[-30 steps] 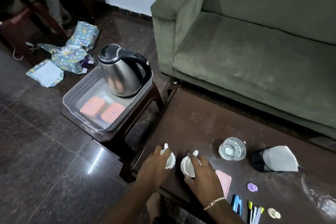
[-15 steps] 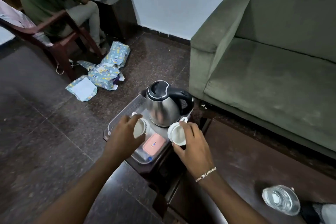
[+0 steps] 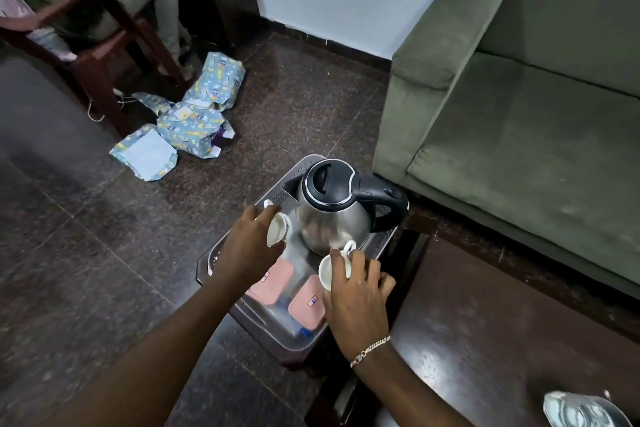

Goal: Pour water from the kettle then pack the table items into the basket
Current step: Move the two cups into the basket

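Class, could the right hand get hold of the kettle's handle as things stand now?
Probably not straight away. The right hand is already shut on a white cup. The handle itself is uncovered and nearby, beyond that hand, so once the cup is put down the way looks free.

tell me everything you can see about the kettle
The kettle is an electric type with a shiny steel body, black closed lid and black handle pointing toward the sofa. It stands upright at the far end of the grey basket. The body reflects the hands; the cups beside it seem not to touch it.
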A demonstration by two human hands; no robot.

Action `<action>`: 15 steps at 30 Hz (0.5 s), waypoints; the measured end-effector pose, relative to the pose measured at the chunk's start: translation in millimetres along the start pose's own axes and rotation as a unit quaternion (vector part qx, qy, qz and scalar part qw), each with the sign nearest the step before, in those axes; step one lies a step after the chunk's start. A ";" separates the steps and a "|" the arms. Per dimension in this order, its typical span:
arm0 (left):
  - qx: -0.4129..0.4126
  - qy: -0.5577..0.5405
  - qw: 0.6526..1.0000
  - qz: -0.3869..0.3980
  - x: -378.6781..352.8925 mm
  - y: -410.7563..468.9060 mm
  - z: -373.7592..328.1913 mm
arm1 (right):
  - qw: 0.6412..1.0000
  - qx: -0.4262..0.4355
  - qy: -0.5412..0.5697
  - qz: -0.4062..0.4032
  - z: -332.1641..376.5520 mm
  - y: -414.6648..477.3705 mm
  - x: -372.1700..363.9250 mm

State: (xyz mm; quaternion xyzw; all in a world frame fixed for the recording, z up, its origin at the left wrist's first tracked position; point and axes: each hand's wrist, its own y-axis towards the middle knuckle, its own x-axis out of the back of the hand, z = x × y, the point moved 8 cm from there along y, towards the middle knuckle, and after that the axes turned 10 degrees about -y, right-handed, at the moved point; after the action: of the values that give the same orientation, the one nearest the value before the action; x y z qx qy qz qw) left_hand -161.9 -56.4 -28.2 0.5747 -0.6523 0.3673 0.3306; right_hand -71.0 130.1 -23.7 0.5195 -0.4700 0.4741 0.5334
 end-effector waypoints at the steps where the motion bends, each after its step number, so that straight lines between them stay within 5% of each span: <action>1: 0.001 -0.008 1.000 0.010 -4.4 3.5 2.1 | 1.000 -0.003 0.003 0.005 0.6 0.8 -2.6; 15: -0.017 0.057 0.996 0.065 -34.8 18.9 19.6 | 0.994 -0.073 0.014 0.076 -3.1 10.5 -35.2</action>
State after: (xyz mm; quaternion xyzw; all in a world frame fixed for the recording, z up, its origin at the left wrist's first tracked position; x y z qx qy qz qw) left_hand -176.6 -54.2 -69.7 0.5038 -0.6746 0.4087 0.3522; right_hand -85.2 132.7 -57.6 0.4352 -0.5337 0.4849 0.5392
